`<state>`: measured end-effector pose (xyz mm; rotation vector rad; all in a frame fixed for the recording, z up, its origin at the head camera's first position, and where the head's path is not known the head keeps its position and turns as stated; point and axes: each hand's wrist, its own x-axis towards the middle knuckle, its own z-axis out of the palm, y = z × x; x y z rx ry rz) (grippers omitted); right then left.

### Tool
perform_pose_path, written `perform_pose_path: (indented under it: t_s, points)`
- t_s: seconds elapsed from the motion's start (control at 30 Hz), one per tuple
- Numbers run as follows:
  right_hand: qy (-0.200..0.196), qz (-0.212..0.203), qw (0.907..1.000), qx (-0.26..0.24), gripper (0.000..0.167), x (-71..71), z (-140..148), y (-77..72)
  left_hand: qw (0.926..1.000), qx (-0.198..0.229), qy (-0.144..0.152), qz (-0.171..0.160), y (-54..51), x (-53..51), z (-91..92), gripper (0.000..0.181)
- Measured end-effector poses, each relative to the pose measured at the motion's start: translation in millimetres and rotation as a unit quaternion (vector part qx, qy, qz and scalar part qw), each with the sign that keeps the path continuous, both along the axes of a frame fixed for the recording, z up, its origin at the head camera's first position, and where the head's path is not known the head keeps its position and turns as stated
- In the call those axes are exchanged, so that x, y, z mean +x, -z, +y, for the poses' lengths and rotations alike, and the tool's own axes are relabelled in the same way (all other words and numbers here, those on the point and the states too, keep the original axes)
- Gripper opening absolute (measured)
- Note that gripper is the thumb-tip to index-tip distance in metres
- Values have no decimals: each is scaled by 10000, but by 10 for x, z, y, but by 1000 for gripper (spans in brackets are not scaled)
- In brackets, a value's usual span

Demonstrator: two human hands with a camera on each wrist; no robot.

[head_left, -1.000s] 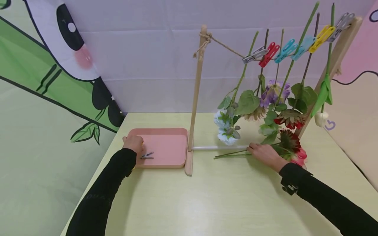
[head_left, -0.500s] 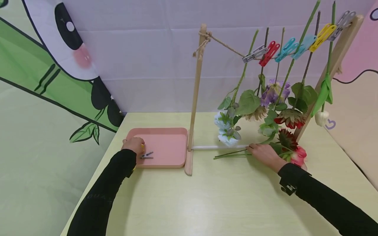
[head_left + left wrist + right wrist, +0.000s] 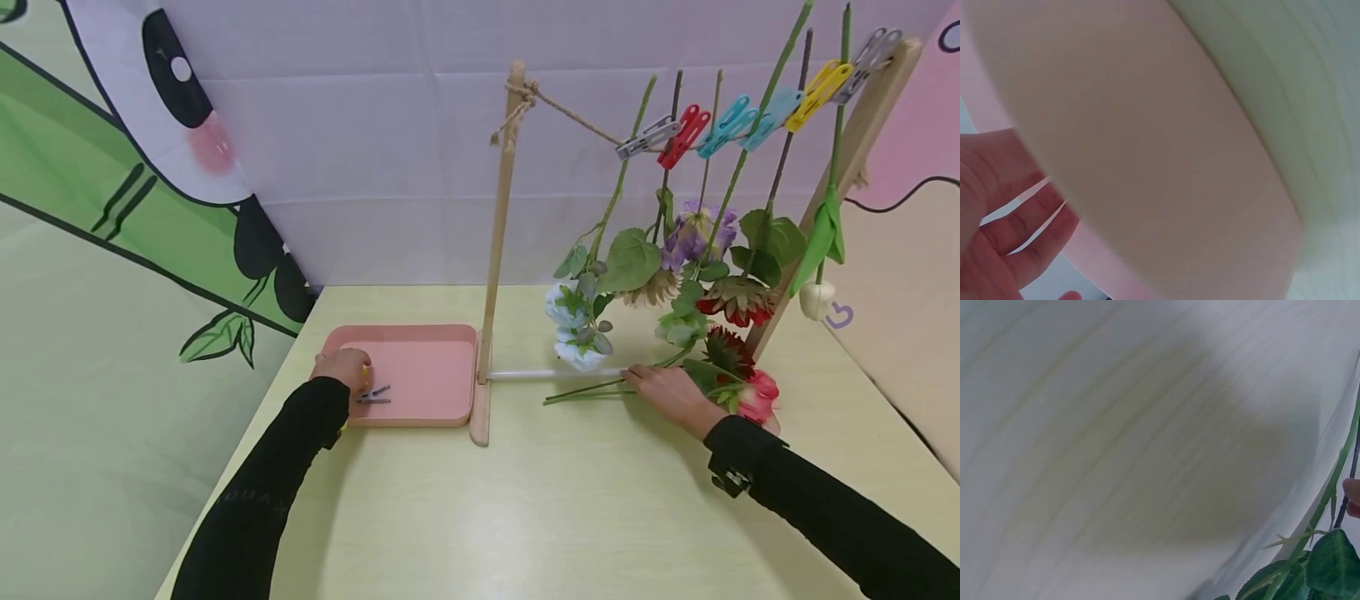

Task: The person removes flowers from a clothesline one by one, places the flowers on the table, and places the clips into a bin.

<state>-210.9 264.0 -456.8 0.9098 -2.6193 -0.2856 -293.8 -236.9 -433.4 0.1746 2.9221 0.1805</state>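
My left hand [image 3: 342, 369] reaches into the pink tray [image 3: 431, 408] and pinches a yellow clothespin [image 3: 366, 376], mostly covered by the fingers. A grey clothespin [image 3: 373, 395] lies beside it in the tray. The tray's side hides my left fingertips [image 3: 1041, 231] in the left wrist view. My right hand [image 3: 670, 395] holds flower stems [image 3: 581, 392] low over the table, under the hanging flowers. A pink rose [image 3: 757, 396] and a dark red flower [image 3: 729, 350] lie by the right wrist. In the right wrist view, one fingertip [image 3: 1352, 495] touches a dark stem beside green leaves [image 3: 1335, 565].
A wooden frame [image 3: 498, 233] with a twine line [image 3: 573, 119] stands on the table [image 3: 480, 517]. Red, blue, yellow and grey clothespins hold several flowers upside down from the line. A white rod [image 3: 555, 376] runs low across the frame.
The left hand has shifted slightly, and more of the yellow clothespin shows beside its fingers. The right hand has slid slightly left along the stems. The hanging flowers stay in place.
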Motion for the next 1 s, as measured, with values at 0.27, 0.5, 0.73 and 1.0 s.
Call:
perform_pose_path:
  t_s: [0.27, 0.5, 0.73, 1.0]
  points:
    - [-42, 178, 9998, -79, 25, 12, -5, -3, 10000, -23, 51, 75, -52, 23, 19, 38]
    - [-213, 449, 9980, -397, 20, 23, 9, -64, 9998, 222, 12, 10, -195, -59, 65, 37]
    - [-807, 1101, 9840, -1142, 13, 42, -19, -153, 9985, 398, 127, 349, -558, -147, 108, 39]
    - [-1205, 2027, 9549, -1803, 54, 48, -164, -486, 9834, 1205, 480, 1273, -1588, -108, 291, 37]
